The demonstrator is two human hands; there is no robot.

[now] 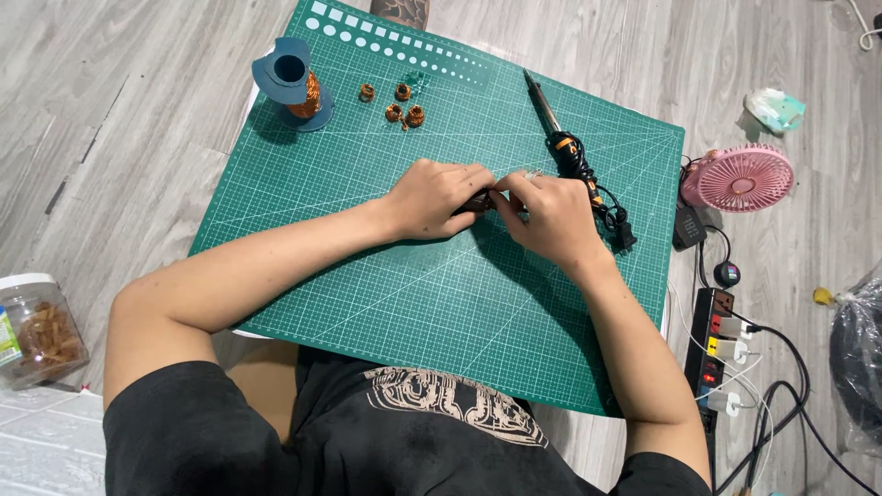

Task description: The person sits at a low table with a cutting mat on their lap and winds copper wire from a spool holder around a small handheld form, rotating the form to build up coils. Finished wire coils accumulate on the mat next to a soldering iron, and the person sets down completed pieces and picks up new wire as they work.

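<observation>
Between my two hands a small dark part sits above the green mat. My left hand and right hand pinch it with curled fingers. At left, a plastic jar holds brown pieces.

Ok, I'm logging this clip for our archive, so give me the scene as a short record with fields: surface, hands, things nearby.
surface: green gridded cutting mat on a grey wood-look floor
left hand: left hand pinching a small dark part, mostly hidden
right hand: right hand touching the same part
far edge: blue spool of copper wire; four small copper coils
right of hands: soldering iron with coiled black cord
off mat: pink round fan; black power strip; clear plastic jar
</observation>
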